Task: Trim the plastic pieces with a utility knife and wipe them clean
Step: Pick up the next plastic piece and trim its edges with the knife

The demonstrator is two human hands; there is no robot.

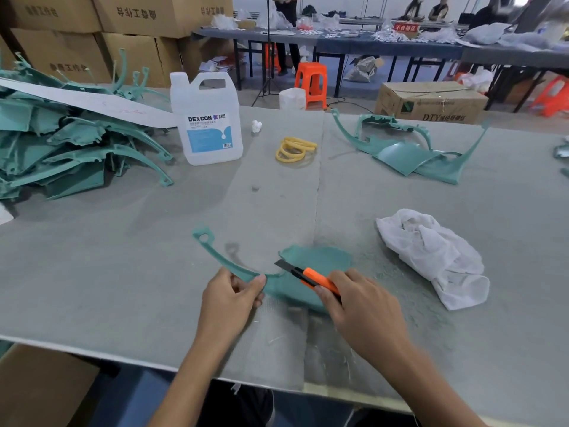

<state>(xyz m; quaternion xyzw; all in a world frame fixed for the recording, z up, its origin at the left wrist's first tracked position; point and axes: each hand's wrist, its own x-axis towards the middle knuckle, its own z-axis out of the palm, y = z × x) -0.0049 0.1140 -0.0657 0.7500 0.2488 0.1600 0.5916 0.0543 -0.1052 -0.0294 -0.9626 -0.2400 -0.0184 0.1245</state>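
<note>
Jug [206, 118] label: fine print under the brand name too small to read. Left of the jug, teal pile [61, 149] runs off the frame edge, extent unknown. Far right of the jug, a greyish item [562, 152] clipped by the edge, can't identify. In front of the jug, utility knife [311, 277]: handle rear buried in the right hand [366, 315]; same hand covers the near edge of the teal piece [314, 260]. Behind the jug, people [284, 13] at the far tables [385, 46] blurred, cut off at top.
</note>
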